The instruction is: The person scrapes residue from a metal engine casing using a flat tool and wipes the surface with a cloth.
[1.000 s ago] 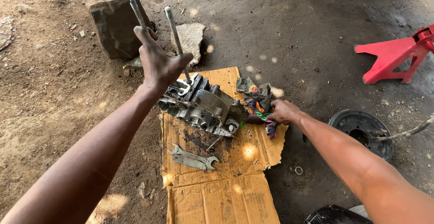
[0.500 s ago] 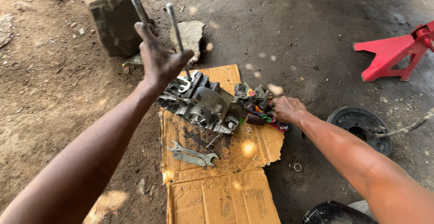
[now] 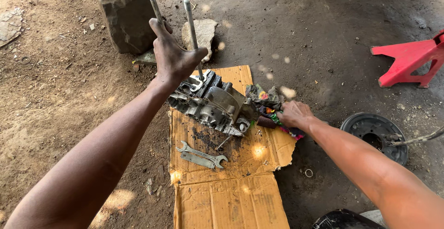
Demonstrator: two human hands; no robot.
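Greasy fingers first: our left hand [image 3: 173,58] is clenched around one long steel stud [image 3: 155,7], thumb side up, arm stretched out over the work. A second stud [image 3: 192,35] stands just beside it, past our fingers, and we can't tell if we touch it. Both studs rise at a slight tilt from the engine case [image 3: 210,104].

Our right hand [image 3: 296,115] lies knuckles up with fingers curled down into a multicoloured rag [image 3: 266,104], pressing or gripping it; from this angle we can't tell which. Rag sits against the right end of the case.

Engine case: grey cast metal, oily, lying on the upper part of a flattened cardboard sheet [image 3: 226,196] on the dirt floor. Dark oil stain on the cardboard just below it.

Double open-ended spanner [image 3: 201,155] lies on the cardboard below the case, apart from both hands.

Further out: square stone block [image 3: 125,18] behind our left hand, a smaller pale stone [image 3: 203,32] beside it. Black round drum-like part [image 3: 374,134] on the ground to the right, near our right forearm. Red metal stand [image 3: 409,60] far right, well apart. Small metal ring [image 3: 308,172] on the ground beside the cardboard edge.
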